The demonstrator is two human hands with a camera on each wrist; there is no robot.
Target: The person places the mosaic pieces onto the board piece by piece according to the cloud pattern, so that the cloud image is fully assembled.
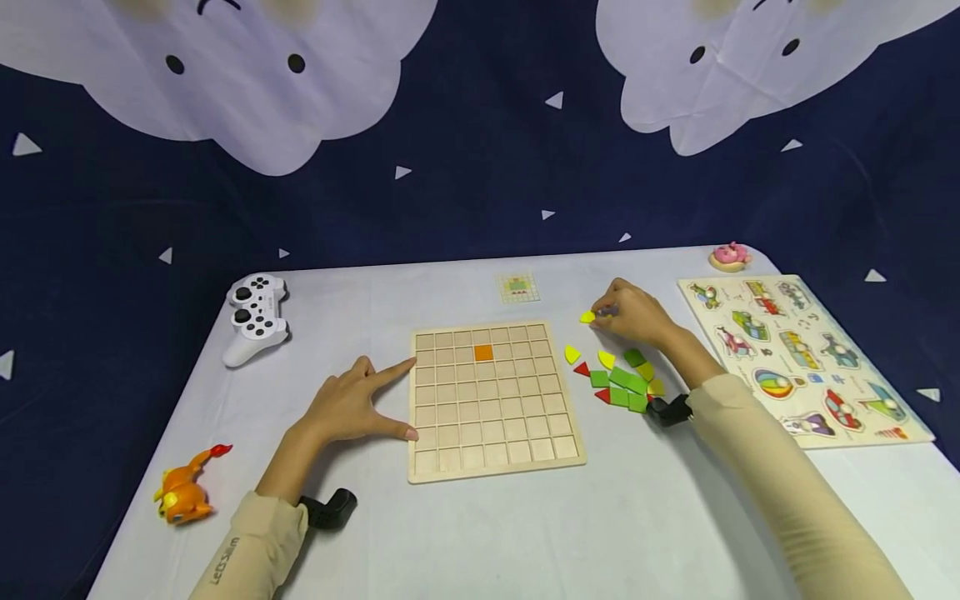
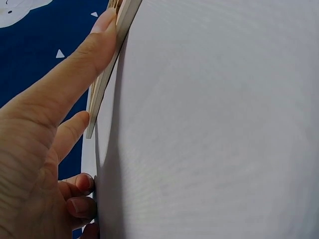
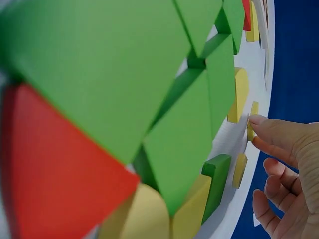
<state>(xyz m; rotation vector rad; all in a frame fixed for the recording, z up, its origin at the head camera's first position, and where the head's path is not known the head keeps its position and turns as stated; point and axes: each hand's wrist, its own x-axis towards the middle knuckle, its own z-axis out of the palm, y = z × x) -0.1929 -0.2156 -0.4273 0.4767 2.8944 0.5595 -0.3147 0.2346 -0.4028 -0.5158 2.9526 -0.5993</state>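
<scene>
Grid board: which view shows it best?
The head view: the whole board shows, grid included, the left hand touching its left edge. The left wrist view catches only a slanted strip of its side; in the right wrist view I cannot identify it for certain.

L hand (image 2: 35, 142) at L side of pic, thumb (image 2: 82, 62) & index finger (image 2: 72, 133) extended to edge of wooden board (image 2: 102, 87), seen nearly edge-on & angled. Thumb tip touches up top; index tip approx at lower corner. Other fingers curled below. White cloth (image 2: 214, 119) fills most of R, w/ soft shadow alongside board. Bkgd: blue backdrop (image 2: 30, 69), sm. white triangles (image 2: 60, 54), part of pale cloud (image 2: 20, 12).
</scene>
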